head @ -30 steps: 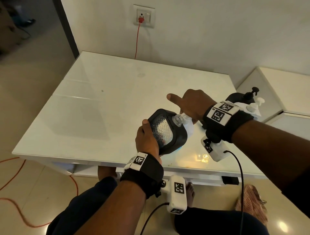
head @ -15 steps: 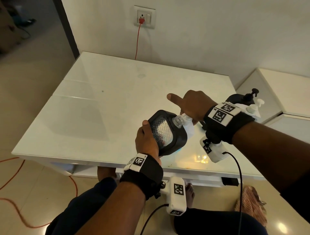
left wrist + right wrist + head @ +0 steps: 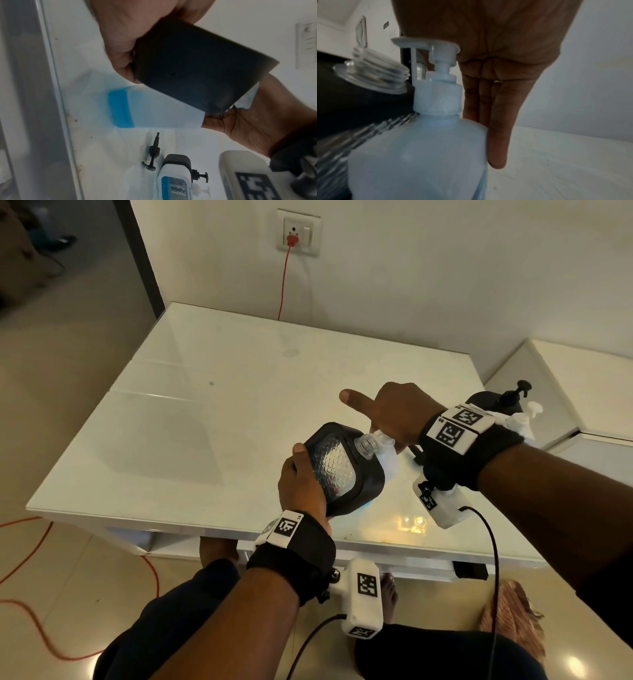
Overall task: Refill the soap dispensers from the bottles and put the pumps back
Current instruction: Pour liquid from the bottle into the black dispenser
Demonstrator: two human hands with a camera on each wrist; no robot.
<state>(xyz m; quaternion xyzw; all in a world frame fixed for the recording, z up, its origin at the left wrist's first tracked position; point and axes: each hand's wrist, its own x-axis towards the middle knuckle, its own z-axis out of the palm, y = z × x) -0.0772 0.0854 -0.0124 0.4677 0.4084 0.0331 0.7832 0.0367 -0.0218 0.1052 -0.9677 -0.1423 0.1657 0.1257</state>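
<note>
Almost nothing has shifted over the last second: the left hand [image 3: 301,484] still grips the black soap dispenser [image 3: 342,470] by its base, tilted so its clear threaded neck [image 3: 367,444] leans toward the white pump bottle [image 3: 419,155], and the right hand [image 3: 399,414] still rests on top of that bottle's pump head [image 3: 436,46], palm down and fingers straight, the forefinger stretched out over the table [image 3: 222,392]. The pump nozzle sits just beside the open neck, nearly touching it. The wrist views show only a shallow band of blue soap [image 3: 120,109] at the bottom of the white bottle; no stream is visible, so whether soap is passing I cannot tell. This steadiness suggests pumping is in progress and the dispenser remains largely unfilled. Its loose black pump [image 3: 152,155] lies on the table, apart, beside a second dispenser [image 3: 175,180] that already holds blue soap with its pump fitted.
</note>
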